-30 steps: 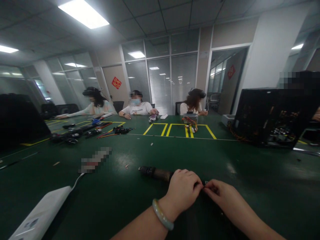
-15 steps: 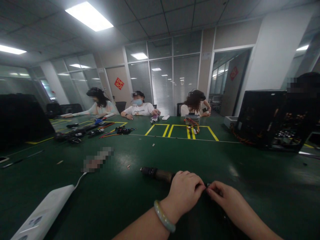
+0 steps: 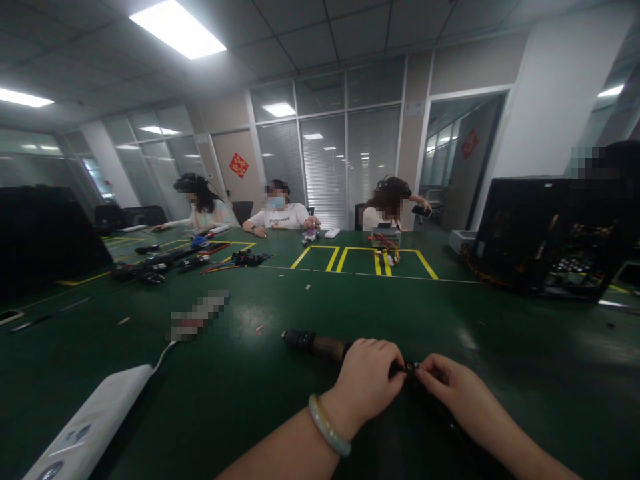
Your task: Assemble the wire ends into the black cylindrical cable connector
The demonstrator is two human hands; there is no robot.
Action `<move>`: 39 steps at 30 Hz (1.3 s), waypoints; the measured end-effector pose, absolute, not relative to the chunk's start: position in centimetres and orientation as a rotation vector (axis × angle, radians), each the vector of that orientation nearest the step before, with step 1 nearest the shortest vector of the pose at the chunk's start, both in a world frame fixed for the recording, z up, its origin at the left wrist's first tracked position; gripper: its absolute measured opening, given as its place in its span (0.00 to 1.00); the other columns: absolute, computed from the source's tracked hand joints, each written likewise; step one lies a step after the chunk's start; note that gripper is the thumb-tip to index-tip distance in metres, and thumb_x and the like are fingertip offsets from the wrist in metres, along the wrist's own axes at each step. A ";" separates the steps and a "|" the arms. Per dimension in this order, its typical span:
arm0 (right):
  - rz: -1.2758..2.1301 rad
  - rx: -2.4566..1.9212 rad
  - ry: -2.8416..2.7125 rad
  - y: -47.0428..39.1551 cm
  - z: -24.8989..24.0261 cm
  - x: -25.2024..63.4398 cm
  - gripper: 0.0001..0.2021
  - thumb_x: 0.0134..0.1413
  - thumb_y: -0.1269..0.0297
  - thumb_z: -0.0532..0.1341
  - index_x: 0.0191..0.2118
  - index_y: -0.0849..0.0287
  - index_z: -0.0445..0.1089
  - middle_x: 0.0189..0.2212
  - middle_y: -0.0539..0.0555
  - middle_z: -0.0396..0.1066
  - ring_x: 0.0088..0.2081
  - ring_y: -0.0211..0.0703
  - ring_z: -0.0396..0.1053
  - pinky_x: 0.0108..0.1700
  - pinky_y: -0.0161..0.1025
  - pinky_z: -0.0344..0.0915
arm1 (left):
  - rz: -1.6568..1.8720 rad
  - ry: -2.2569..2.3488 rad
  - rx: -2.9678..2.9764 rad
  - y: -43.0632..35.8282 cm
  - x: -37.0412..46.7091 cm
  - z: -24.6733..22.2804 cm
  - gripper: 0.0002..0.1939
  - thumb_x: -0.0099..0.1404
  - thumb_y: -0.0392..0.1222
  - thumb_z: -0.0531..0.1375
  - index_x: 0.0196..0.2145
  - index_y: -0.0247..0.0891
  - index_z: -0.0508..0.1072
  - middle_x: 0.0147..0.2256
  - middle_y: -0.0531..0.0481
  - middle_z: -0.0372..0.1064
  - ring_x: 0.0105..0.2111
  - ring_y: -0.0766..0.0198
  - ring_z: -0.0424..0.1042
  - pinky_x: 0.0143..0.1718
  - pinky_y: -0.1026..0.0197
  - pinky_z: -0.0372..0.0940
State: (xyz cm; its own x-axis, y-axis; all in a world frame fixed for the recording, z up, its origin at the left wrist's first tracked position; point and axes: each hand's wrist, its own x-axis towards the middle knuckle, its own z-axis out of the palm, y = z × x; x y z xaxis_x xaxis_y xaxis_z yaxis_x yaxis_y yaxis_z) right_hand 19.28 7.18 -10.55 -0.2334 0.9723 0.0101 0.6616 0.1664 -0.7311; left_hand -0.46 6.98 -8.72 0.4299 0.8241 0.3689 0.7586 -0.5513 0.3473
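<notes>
A power drill (image 3: 327,348) lies on its side on the green table, its black chuck (image 3: 299,339) pointing left. My left hand (image 3: 373,373), with a pale bangle (image 3: 329,427) at the wrist, curls over the rear of the drill and hides much of it. Its thumb and fingertips close around the dark end there. Just right of it, my right hand (image 3: 453,385) pinches at a small dark part (image 3: 412,367) with a light spot. What exactly its fingertips hold is too small to make out. A dark shape runs below the right hand, too dim to identify.
A white power strip (image 3: 95,417) lies at the near left. Dark cables (image 3: 150,263) pile farther back. At the right stands a black computer case (image 3: 530,240); a power supply unit (image 3: 385,237) with wires sits by yellow tape. Several people sit around the table.
My hands have parted slightly, and more of the small dark part shows between them. Across the table, a person has moved an arm outward with a dark phone-like object.
</notes>
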 end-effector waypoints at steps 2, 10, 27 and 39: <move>0.845 -1.538 -1.982 7.1 -10.4 19.2 0.14 0.60 0.53 0.54 0.33 0.57 0.71 0.27 0.49 0.74 0.29 0.43 0.71 0.28 0.34 0.58 | 0.780 1.394 2.550 7.0 -0.5 -8.7 0.05 0.62 0.41 0.63 0.36 0.41 0.71 0.37 0.53 0.72 0.40 0.60 0.69 0.44 0.56 0.59; 0.873 -1.525 -1.984 6.9 -10.1 18.8 0.14 0.59 0.53 0.55 0.34 0.55 0.75 0.28 0.49 0.76 0.31 0.44 0.72 0.28 0.34 0.58 | 0.777 1.358 2.562 6.9 -0.5 -8.5 0.03 0.63 0.38 0.62 0.36 0.42 0.72 0.38 0.55 0.73 0.42 0.61 0.70 0.46 0.56 0.58; 0.842 -1.477 -2.024 7.3 -10.5 19.1 0.13 0.59 0.56 0.56 0.33 0.55 0.75 0.28 0.49 0.76 0.31 0.44 0.72 0.30 0.34 0.59 | 0.748 1.336 2.596 6.8 -0.5 -8.4 0.04 0.63 0.37 0.61 0.37 0.41 0.71 0.38 0.54 0.72 0.42 0.60 0.69 0.45 0.56 0.57; 0.859 -1.491 -2.041 7.2 -10.0 19.1 0.12 0.60 0.57 0.56 0.33 0.55 0.74 0.28 0.48 0.75 0.31 0.43 0.72 0.30 0.33 0.58 | 0.810 1.272 2.586 6.9 -0.7 -8.7 0.05 0.62 0.34 0.61 0.36 0.42 0.70 0.39 0.56 0.72 0.42 0.61 0.69 0.46 0.57 0.57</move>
State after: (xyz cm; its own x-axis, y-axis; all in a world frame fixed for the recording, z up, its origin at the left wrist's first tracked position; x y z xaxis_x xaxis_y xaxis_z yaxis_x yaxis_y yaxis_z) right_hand 19.14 7.15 -10.03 -0.3010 0.9536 0.0083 0.6610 0.2149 -0.7190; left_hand -0.67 6.90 -8.69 0.4952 0.7701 0.4020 0.6904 -0.6298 0.3560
